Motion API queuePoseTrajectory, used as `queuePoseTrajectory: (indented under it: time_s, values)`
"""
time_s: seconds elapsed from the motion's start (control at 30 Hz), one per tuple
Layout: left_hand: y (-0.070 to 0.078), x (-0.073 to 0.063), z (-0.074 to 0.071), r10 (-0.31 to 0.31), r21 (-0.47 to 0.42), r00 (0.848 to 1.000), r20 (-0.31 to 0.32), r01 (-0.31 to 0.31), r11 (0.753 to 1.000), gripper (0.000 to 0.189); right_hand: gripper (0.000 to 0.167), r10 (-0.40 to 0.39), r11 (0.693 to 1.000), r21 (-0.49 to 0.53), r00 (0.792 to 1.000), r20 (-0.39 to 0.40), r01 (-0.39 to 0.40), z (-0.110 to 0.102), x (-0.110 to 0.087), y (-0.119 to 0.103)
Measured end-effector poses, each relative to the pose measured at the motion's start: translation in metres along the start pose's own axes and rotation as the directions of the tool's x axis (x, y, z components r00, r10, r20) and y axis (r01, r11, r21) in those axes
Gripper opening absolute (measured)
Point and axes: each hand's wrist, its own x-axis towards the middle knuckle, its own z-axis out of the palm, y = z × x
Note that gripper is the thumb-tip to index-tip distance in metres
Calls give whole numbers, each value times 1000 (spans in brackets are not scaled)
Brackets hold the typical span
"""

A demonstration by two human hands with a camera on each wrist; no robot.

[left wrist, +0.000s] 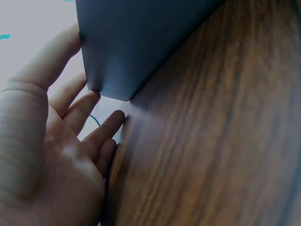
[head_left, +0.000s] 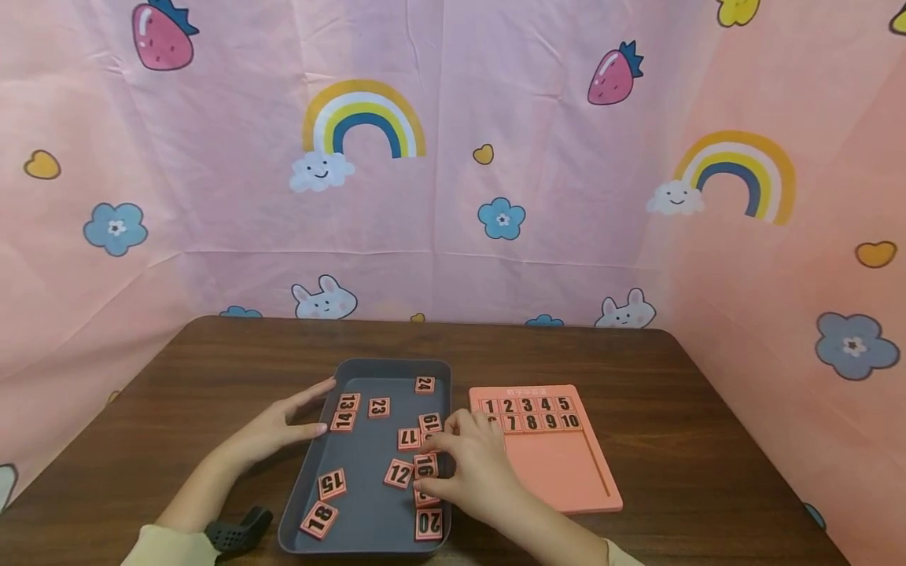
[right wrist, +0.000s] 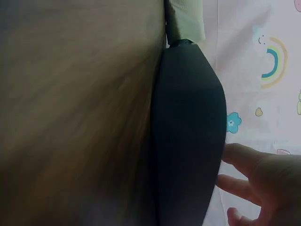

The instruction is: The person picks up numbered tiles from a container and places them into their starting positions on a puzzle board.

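My left hand (head_left: 272, 428) rests at the left wall of a grey tray (head_left: 368, 367), its extended fingers and thumb against the outer side. In the left wrist view the fingertips (left wrist: 94, 94) touch the tray's wall. Over the tray's right rim reaches my right hand (head_left: 477, 464), thumb and index finger parted on either side of the number tile 16 (head_left: 425, 465). No lifted tile shows. Around those fingers lie tile 12 (head_left: 399, 473), tile 17 (head_left: 408, 438), tile 19 (head_left: 429, 423) and tile 20 (head_left: 428, 524). The thumb partly covers another tile.
Right of the tray lies a pink board (head_left: 559, 472), with tiles 1 to 10 in two rows at its top. The right hand partly hides tile 6. Other tiles, such as 18 (head_left: 319, 520) and 24 (head_left: 425, 384), lie in the tray. Patterned cloth hangs behind the wooden table (head_left: 679, 472).
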Motion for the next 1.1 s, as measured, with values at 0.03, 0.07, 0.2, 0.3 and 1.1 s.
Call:
queuePoseTrajectory:
  time_s: [0.03,0.07,0.2,0.3,1.1]
  values:
    - [0,0,0,3,2,1000,0,-3,1000,66,34,-3,1000,-8,1000,13,4,2,2,-2]
    - [0,1,0,6,5,1000,0,-6,1000,67,35,-4,1000,-23,1000,25,5,5,5,-3]
    - [-1,1,0,10,7,1000,4,-10,1000,67,37,-1,998,-68,998,62,6,14,13,-6]
    - [0,0,0,5,8,1000,5,-5,1000,67,37,10,996,-86,996,85,-2,18,16,-8]
    - [-1,2,-1,14,21,1000,1,-14,1000,67,28,51,991,-132,992,114,-36,34,27,-11]
